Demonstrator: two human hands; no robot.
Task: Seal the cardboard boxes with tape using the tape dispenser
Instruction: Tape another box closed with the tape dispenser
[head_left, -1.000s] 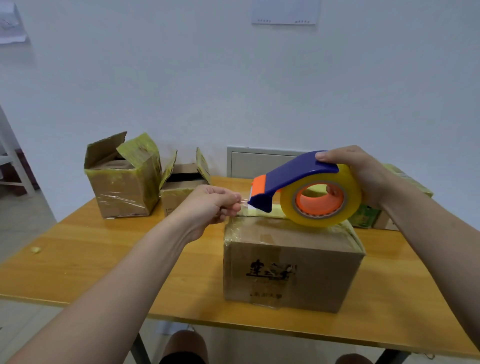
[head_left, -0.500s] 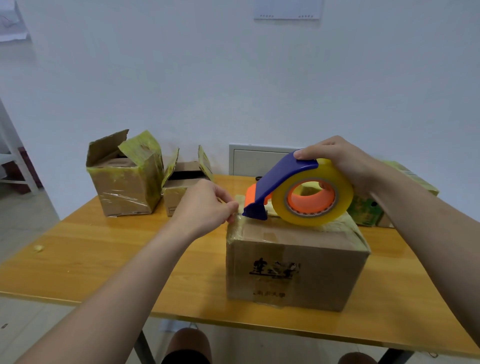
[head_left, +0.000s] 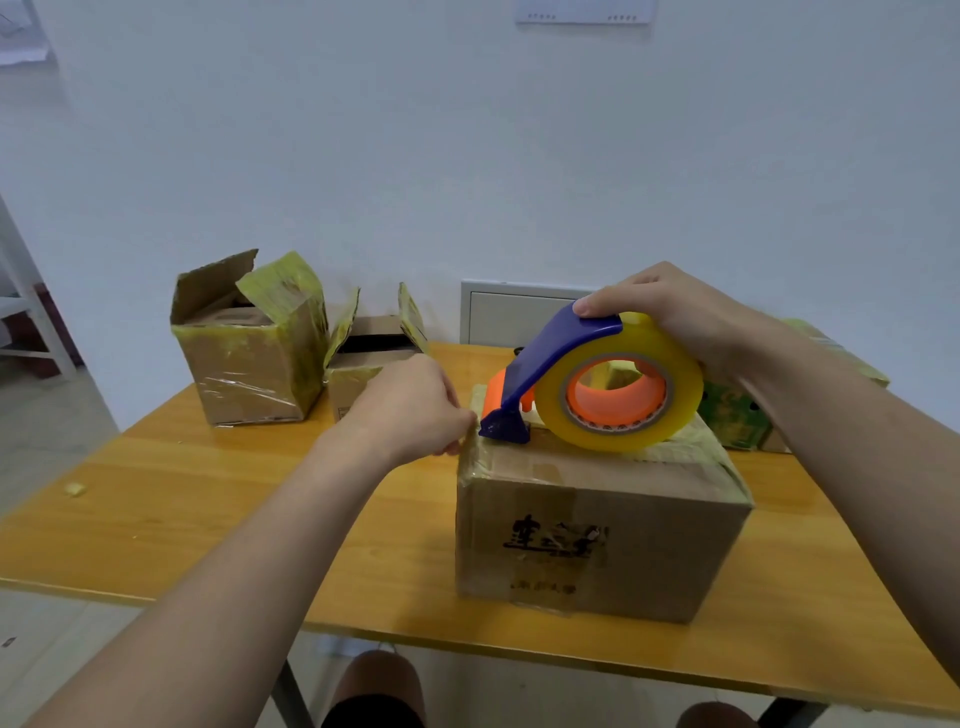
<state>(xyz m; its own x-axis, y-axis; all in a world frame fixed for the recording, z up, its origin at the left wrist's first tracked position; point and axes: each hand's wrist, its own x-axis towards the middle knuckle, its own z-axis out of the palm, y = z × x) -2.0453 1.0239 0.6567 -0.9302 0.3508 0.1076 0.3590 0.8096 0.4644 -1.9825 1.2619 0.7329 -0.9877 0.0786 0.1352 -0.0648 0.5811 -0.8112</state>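
A closed cardboard box (head_left: 597, 535) with black print stands on the wooden table (head_left: 182, 514) in front of me. On its top rests a blue and orange tape dispenser (head_left: 550, 374) carrying a yellowish tape roll (head_left: 618, 421). My right hand (head_left: 670, 312) grips the dispenser from above, thumb on the blue handle. Its blue nose touches the box's top near the left edge. My left hand (head_left: 415, 410) pinches the tape end against the box's upper left corner.
Two opened boxes stand at the back left: a larger one (head_left: 249, 353) with yellowed tape and a smaller one (head_left: 363, 364) with raised flaps. A green printed box (head_left: 737, 415) sits behind my right wrist. A scrap (head_left: 75, 488) lies at the table's left edge.
The dispenser came down from above the box until its nose met the top. My left hand drew the tape end down onto the box's left corner.
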